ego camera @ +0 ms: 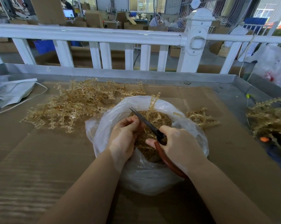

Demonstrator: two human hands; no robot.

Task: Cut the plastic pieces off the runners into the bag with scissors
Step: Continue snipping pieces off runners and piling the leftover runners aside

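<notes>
One bag [137, 173], one pair of scissors [146, 122], two hands in frame. The bag is clear plastic, sitting mouth-up on the cardboard [39, 159] at centre, holding a heap of small amber cut pieces [154, 152].

Left hand [125, 136] is hovering over the bag mouth, fingers curled and pinching a bit of runner at the blade; the pinched part is mostly hidden by the fingers. Right hand [177, 143] is gripping the scissors, fingers wrapped around the brown-red handle loop, which is sticking out below the palm. The dark blades are pointing up-left over the bag, looking nearly together; can't tell exactly.

Runners: three loose lots outside the bag. A big pile [75, 104] is lying left and behind the bag, a small cluster [199, 117] is lying just beside its right rim, and another pile [269, 117] is lying at the far right edge. One runner strip [152, 102] is standing up out of the bag's far side. All are translucent amber, thin stems with short stubby side branches.

A white railing [104, 36] is running behind the table.
</notes>
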